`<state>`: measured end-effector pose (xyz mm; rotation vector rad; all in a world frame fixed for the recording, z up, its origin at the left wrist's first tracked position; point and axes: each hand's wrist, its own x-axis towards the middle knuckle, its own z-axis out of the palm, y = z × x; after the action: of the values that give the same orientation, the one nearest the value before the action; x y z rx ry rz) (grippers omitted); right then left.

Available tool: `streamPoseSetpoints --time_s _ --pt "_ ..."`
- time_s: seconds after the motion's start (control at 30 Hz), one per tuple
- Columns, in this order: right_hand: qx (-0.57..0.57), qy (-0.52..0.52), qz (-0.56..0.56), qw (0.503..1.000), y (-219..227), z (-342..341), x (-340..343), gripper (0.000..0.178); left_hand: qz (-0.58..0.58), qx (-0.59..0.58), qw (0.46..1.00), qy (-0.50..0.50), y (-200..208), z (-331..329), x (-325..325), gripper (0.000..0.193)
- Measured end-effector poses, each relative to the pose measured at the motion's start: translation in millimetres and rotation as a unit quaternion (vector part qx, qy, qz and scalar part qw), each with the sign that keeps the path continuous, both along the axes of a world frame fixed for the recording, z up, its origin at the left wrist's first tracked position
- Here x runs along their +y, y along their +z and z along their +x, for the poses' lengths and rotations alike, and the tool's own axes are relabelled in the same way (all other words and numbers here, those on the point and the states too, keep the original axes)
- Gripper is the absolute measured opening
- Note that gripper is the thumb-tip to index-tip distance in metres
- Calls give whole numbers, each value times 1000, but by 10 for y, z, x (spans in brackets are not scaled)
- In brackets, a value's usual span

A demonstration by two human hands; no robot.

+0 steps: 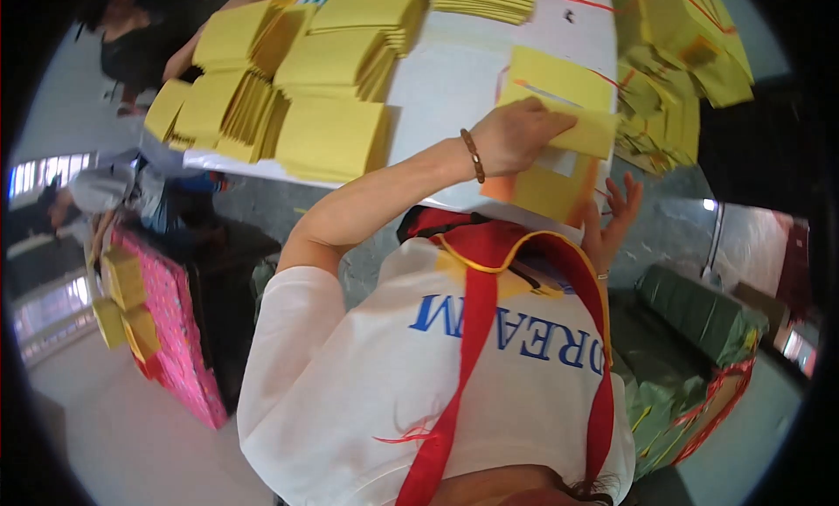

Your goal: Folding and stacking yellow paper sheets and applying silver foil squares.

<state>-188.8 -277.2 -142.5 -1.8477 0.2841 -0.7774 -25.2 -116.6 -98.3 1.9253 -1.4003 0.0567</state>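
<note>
Tabletop (446, 91) is white. A white shirt (367, 401) has big blue letters (551, 340). Stacks of yellow paper (332, 139) sit left. One folded yellow sheet (587, 137) lies near the right edge. The left hand (511, 137) curls its fingers on it; I cannot tell if they pinch. The right hand (612, 223), fingers apart, is just beside it.

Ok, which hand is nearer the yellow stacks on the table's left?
Left. Left hand: right of the yellow stacks, on a yellow sheet. Right hand: farther right, by the near edge of the table.
</note>
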Motion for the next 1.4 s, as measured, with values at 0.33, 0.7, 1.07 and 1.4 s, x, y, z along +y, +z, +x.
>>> streamPoseSetpoints --time_s 0.33,0.7,1.07,1.4 --pt "103 86 -280 950 -65 80 -144 31 148 -126 969 153 494 -35 2096 45" --pt "129 92 -296 942 -62 96 -106 28 285 -208 909 223 -148 17 2649 49" --pt "109 75 -293 947 -124 97 -97 29 393 -102 900 157 -328 45 2730 76" --pt "122 83 -302 942 5 117 -128 24 401 -32 906 132 -91 77 2699 90"
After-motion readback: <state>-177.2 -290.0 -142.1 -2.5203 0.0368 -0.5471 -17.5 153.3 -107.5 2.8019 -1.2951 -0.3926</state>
